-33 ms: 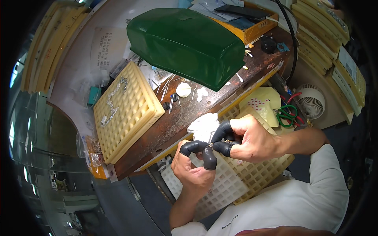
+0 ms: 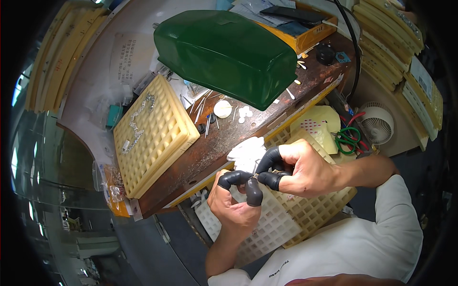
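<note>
Black finger cots cover the thumb and fingers of my left hand (image 2: 241, 200) and my right hand (image 2: 303, 169). Their fingertips meet in front of the bench edge, pinched around a small shiny metal piece (image 2: 256, 175). Most of it is hidden by the fingers, and I cannot make out its kind. Just behind the fingertips lies a crumpled white cloth (image 2: 247, 151). Beneath both hands are a white gridded tray (image 2: 267, 229) and a yellowish gridded tray (image 2: 317, 209).
A large green lamp shade (image 2: 224, 57) overhangs the wooden bench (image 2: 191, 167). On its left, a silvery chain (image 2: 136, 128) lies on stacked cream gridded trays (image 2: 162, 138). Thin tools, a round white pad (image 2: 222, 108) and cotton swabs are scattered about. Green-handled scissors (image 2: 347, 140) and a white fan (image 2: 377, 121) sit right.
</note>
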Available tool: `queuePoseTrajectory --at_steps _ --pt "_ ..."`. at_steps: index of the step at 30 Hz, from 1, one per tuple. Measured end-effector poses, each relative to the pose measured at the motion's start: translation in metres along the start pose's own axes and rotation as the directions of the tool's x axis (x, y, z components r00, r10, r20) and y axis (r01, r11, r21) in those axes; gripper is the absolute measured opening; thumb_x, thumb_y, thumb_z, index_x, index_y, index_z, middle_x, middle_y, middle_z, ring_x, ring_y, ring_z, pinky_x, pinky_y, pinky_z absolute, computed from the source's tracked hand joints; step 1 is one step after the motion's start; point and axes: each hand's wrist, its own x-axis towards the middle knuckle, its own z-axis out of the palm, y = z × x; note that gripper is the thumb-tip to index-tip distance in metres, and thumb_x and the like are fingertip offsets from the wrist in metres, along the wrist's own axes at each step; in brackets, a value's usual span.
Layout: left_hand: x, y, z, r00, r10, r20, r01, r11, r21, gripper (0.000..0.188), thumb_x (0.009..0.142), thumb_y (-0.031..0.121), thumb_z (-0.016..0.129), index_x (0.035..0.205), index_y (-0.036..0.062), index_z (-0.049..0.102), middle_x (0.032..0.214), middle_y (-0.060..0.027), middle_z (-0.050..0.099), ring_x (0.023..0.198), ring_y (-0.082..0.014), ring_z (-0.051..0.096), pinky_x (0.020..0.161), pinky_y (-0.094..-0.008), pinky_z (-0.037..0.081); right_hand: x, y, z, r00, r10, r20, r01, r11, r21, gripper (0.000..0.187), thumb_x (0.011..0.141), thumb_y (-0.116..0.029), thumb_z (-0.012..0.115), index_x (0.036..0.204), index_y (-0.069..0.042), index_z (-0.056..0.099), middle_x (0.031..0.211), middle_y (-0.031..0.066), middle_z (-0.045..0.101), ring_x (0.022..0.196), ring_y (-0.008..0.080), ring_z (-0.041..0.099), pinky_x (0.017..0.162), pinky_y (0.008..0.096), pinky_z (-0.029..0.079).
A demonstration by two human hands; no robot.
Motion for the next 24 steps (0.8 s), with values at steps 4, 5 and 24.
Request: queuePoseTrajectory --at_steps 4,5,24 --pt "0.0 0.001 -0.001 1.0 -0.029 0.006 0.029 0.999 -0.025 0.009 0.079 0.0 0.067 0.085 0.0011 0.062 0.075 -0.0063 0.056 0.064 -0.0143 0.052 0.059 -0.0269 0.042 0.0 0.008 0.0 0.991 -0.135 -0.008 0.133 0.984 -0.121 0.016 0.079 -0.003 0.066 0.092 0.003 0.071 0.065 0.0008 0.059 0.061 0.0042 0.05 0.052 0.0258 0.042" --pt "0.0 0.0 -0.001 0.999 -0.045 0.004 0.045 0.998 -0.044 0.009 0.079 0.0 0.067 0.085 0.0009 0.062 0.075 -0.0058 0.056 0.064 -0.0136 0.051 0.059 -0.0266 0.042 0.0 0.009 0.0 0.983 -0.185 -0.011 0.18 0.968 -0.173 0.016 0.077 -0.003 0.067 0.092 0.003 0.07 0.063 0.0026 0.058 0.059 0.0054 0.05 0.052 0.0266 0.042" --pt "-0.003 -0.002 -0.003 0.986 -0.155 0.052 0.162 0.974 -0.158 0.01 0.083 0.001 0.068 0.091 0.0013 0.062 0.082 -0.0029 0.058 0.07 -0.0104 0.051 0.064 -0.0244 0.043 0.005 0.03 -0.006 0.599 -0.747 0.289 0.659 0.254 -0.708 0.038 0.065 -0.013 0.081 0.1 0.0 0.073 0.062 0.0015 0.05 0.046 0.0171 0.046 0.043 0.0333 0.036"
